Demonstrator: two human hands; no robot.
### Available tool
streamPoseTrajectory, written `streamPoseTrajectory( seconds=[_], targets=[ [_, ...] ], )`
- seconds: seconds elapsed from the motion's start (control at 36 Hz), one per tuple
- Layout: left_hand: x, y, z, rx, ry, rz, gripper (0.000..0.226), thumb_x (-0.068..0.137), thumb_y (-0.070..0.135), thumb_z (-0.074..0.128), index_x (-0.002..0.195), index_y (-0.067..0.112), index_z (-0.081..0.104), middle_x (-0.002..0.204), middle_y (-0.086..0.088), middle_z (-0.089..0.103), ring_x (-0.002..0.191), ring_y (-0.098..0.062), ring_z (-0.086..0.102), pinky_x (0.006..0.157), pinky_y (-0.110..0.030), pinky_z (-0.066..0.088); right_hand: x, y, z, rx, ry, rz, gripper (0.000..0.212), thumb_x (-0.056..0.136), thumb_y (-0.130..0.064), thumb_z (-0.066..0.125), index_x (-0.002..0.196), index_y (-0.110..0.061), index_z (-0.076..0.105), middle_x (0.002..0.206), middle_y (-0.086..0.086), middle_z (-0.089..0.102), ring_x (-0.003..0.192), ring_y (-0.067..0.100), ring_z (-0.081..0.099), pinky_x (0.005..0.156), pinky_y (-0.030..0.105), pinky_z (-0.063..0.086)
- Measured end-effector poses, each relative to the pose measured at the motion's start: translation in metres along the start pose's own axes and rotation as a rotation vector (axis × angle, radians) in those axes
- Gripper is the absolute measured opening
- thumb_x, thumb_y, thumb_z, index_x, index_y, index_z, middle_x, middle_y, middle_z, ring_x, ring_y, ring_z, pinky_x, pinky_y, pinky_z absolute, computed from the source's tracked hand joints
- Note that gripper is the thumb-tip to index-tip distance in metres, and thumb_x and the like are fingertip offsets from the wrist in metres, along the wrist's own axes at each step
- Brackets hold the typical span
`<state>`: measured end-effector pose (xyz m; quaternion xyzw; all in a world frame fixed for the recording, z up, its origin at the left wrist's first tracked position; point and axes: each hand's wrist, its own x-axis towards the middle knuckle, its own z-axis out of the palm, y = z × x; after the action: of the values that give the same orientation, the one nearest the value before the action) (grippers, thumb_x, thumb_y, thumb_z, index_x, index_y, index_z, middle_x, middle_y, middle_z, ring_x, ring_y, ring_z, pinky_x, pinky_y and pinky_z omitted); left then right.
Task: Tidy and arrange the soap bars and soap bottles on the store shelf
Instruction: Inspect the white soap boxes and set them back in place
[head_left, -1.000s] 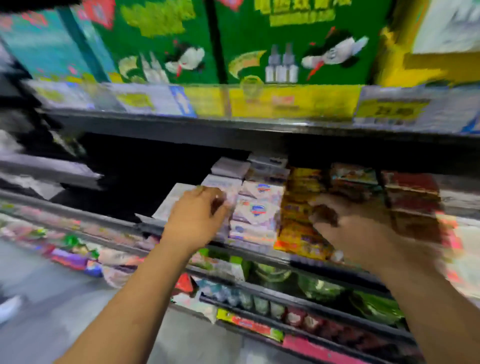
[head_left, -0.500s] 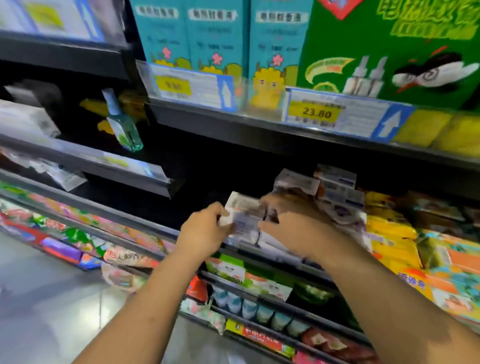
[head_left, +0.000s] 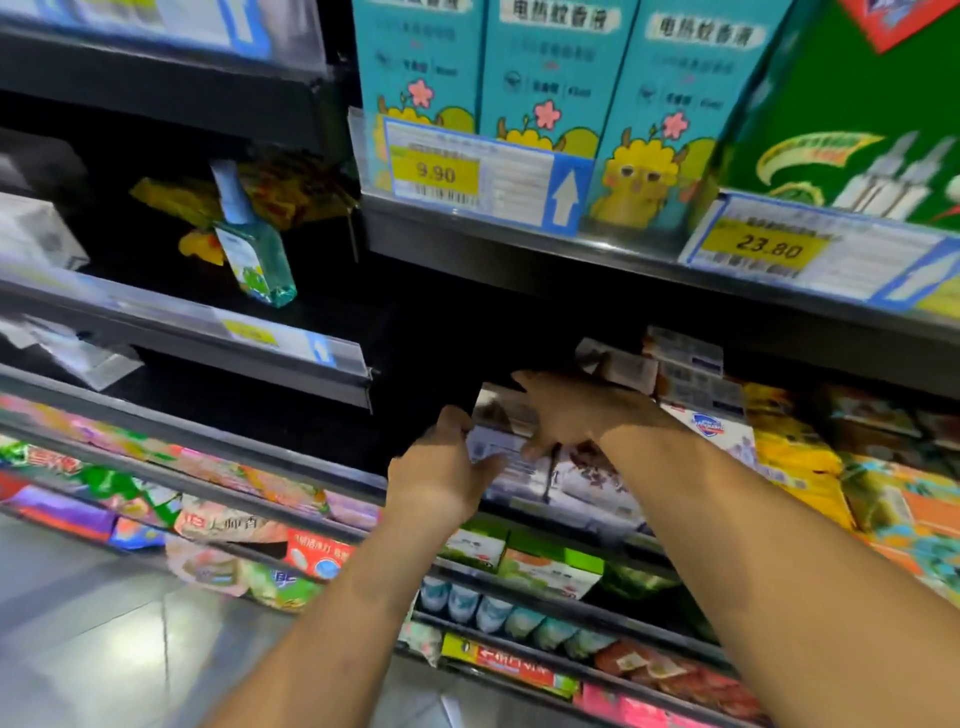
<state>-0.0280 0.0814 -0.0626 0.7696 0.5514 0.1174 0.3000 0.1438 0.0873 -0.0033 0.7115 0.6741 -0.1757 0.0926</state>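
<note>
White boxed soap bars (head_left: 506, 452) lie stacked at the front of the middle shelf, just left of centre-right. My left hand (head_left: 441, 467) grips the left end of this stack, thumb on its front. My right hand (head_left: 566, 410) lies on top of the same boxes with fingers curled over their far edge. More white soap boxes (head_left: 691, 374) are stacked behind and to the right, one with a blue shield logo (head_left: 709, 423). Yellow soap packs (head_left: 795, 457) sit further right. A teal soap bottle (head_left: 254, 249) stands tilted on the upper left shelf.
Teal boxes (head_left: 550, 67) and a green box (head_left: 862, 104) fill the top shelf above price tags (head_left: 436, 174). The shelf rail (head_left: 571, 514) runs below my hands. Lower shelves hold green boxes (head_left: 545, 566) and coloured packets (head_left: 223, 525). Grey floor tiles (head_left: 104, 649) lie at the bottom left.
The view has swung left and closer to the shelf. My right hand came over from the yellow packs onto the white soap boxes, and both hands now hold that stack.
</note>
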Motion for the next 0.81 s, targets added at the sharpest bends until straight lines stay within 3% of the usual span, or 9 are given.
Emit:
streamPoseTrajectory(
  seconds=[0.17,0.25,0.39,0.53,0.61,0.67,0.72,0.75,0.81],
  targets=[
    [0.006,-0.002,0.000,0.002,-0.023,-0.003,0.046,0.091,0.054,0.062,0.120,0.023,0.043,0.108,-0.007,0.066,0.096,-0.033,0.064,0.082,-0.045,0.052,0.001,0.002,0.001,0.046,0.024,0.039,0.081,0.069,-0.040,0.090,0.134,-0.007,0.053,0.124,0.011,0.063,0.100,0.026,0.063,0.084,0.034,0.054],
    [0.008,-0.005,0.004,0.012,-0.008,0.010,0.047,0.091,0.055,0.061,0.120,0.024,0.042,0.108,-0.006,0.065,0.096,-0.033,0.064,0.079,-0.045,0.053,0.002,0.001,0.002,0.070,0.033,0.036,0.088,0.069,-0.037,0.091,0.139,-0.010,0.045,0.129,0.011,0.061,0.105,0.028,0.063,0.089,0.037,0.055],
    [0.008,-0.006,0.004,0.017,0.010,0.016,0.046,0.091,0.055,0.061,0.120,0.026,0.042,0.109,-0.003,0.065,0.097,-0.031,0.064,0.080,-0.044,0.053,-0.004,0.001,0.001,0.079,0.060,0.049,0.093,0.071,-0.032,0.090,0.143,-0.007,0.037,0.139,0.014,0.053,0.120,0.030,0.056,0.089,0.030,0.047],
    [0.006,-0.004,0.002,-0.006,0.013,0.013,0.046,0.090,0.054,0.063,0.121,0.026,0.043,0.114,-0.002,0.063,0.101,-0.030,0.063,0.081,-0.043,0.053,-0.009,-0.005,-0.002,0.078,0.115,0.059,0.091,0.067,-0.028,0.093,0.142,-0.012,0.044,0.137,0.012,0.056,0.108,0.028,0.061,0.082,0.032,0.054],
    [0.004,-0.003,0.002,-0.017,0.021,0.021,0.045,0.091,0.052,0.063,0.121,0.026,0.043,0.116,-0.002,0.063,0.101,-0.029,0.063,0.081,-0.043,0.053,-0.012,-0.007,-0.001,0.127,0.124,0.056,0.072,0.072,-0.023,0.090,0.133,-0.018,0.052,0.127,0.010,0.059,0.090,0.024,0.065,0.073,0.035,0.058],
    [0.002,-0.003,0.002,-0.020,0.025,0.032,0.046,0.092,0.052,0.063,0.123,0.025,0.043,0.119,-0.002,0.062,0.103,-0.029,0.063,0.083,-0.043,0.052,-0.015,-0.008,0.001,0.123,0.136,0.063,0.052,0.080,-0.028,0.083,0.124,-0.018,0.056,0.118,0.009,0.062,0.093,0.024,0.064,0.085,0.042,0.055],
    [0.001,-0.003,0.001,-0.026,0.028,0.033,0.045,0.092,0.052,0.062,0.123,0.026,0.043,0.118,-0.001,0.062,0.101,-0.028,0.063,0.083,-0.043,0.052,-0.017,-0.007,0.002,0.108,0.193,0.097,0.045,0.085,-0.040,0.074,0.124,-0.024,0.057,0.120,0.008,0.061,0.114,0.028,0.056,0.108,0.054,0.036],
    [0.000,-0.003,0.001,-0.026,0.024,0.032,0.045,0.092,0.052,0.062,0.123,0.026,0.043,0.118,0.000,0.062,0.099,-0.027,0.063,0.084,-0.044,0.052,-0.018,-0.007,0.000,0.112,0.223,0.108,0.045,0.087,-0.044,0.069,0.126,-0.028,0.055,0.122,0.008,0.060,0.121,0.029,0.051,0.111,0.055,0.028],
    [0.000,-0.002,0.000,-0.024,0.015,0.026,0.045,0.092,0.054,0.061,0.123,0.027,0.042,0.118,0.000,0.061,0.098,-0.027,0.063,0.086,-0.045,0.052,-0.025,-0.005,-0.003,0.171,0.283,0.131,0.044,0.091,-0.050,0.063,0.129,-0.031,0.053,0.123,0.008,0.058,0.124,0.031,0.046,0.108,0.049,0.029]
  ],
)
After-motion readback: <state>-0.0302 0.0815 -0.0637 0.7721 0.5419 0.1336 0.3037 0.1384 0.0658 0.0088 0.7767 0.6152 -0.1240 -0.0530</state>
